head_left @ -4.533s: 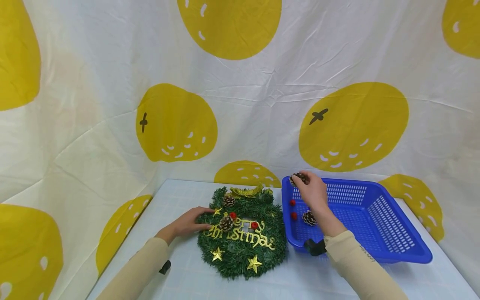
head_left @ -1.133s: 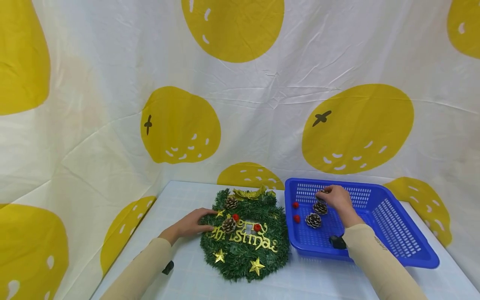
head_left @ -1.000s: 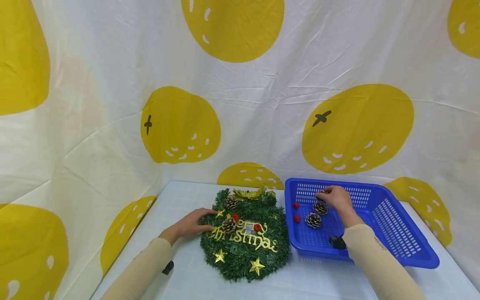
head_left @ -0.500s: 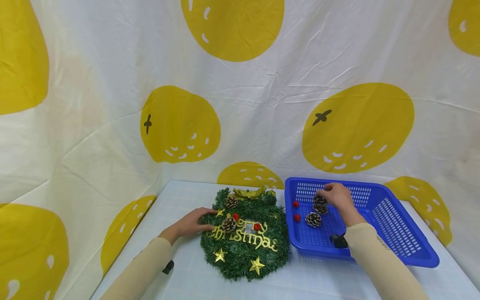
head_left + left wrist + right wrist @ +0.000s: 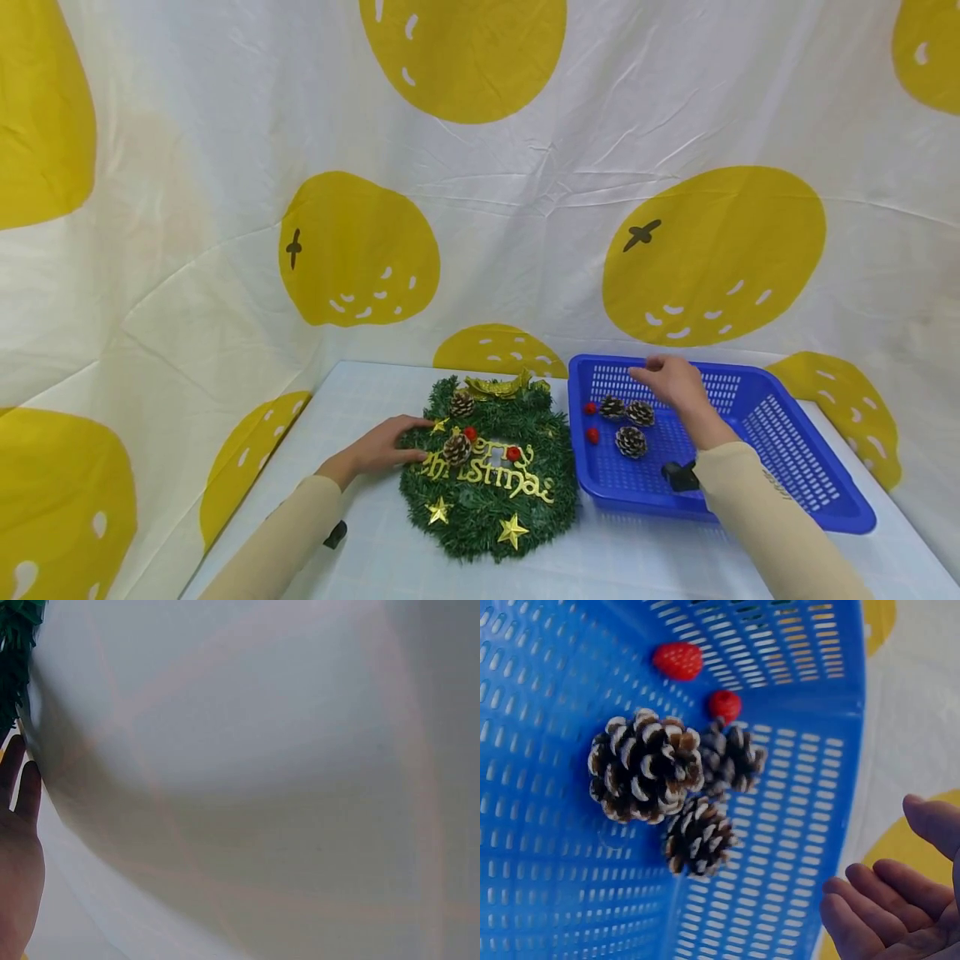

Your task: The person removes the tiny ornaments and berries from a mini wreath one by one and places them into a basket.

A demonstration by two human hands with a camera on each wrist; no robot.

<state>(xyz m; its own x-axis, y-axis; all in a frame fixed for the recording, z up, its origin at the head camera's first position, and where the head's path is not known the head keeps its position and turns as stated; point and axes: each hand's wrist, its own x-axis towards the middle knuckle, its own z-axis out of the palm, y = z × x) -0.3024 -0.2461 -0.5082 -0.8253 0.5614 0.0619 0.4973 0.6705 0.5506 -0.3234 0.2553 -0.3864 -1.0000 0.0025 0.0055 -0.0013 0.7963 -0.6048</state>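
A green tinsel wreath (image 5: pixel 487 527) lies on the table with gold "Merry Christmas" lettering (image 5: pixel 487 475), gold stars, a gold ribbon at its far edge, two pinecones and two red berries. My left hand (image 5: pixel 382 447) rests at the wreath's left edge, fingers loosely extended. To the right stands a blue plastic basket (image 5: pixel 787 483). Three pinecones (image 5: pixel 645 766) and two red berries (image 5: pixel 679 661) lie on its floor near the left wall. Over the basket's far part hovers my right hand (image 5: pixel 678 389); in the right wrist view its thumb and fingers are apart and hold nothing.
A white cloth with large yellow fruit prints (image 5: pixel 517 275) hangs close behind the table and along its sides. The pale checked table (image 5: pixel 375 542) extends in front of the wreath. The basket's near left rim sits beside the wreath's right side.
My right hand held a pinecone over the basket and has let go of it; that pinecone now lies left of the other two. The hand has risen slightly. My left hand stays at the wreath.
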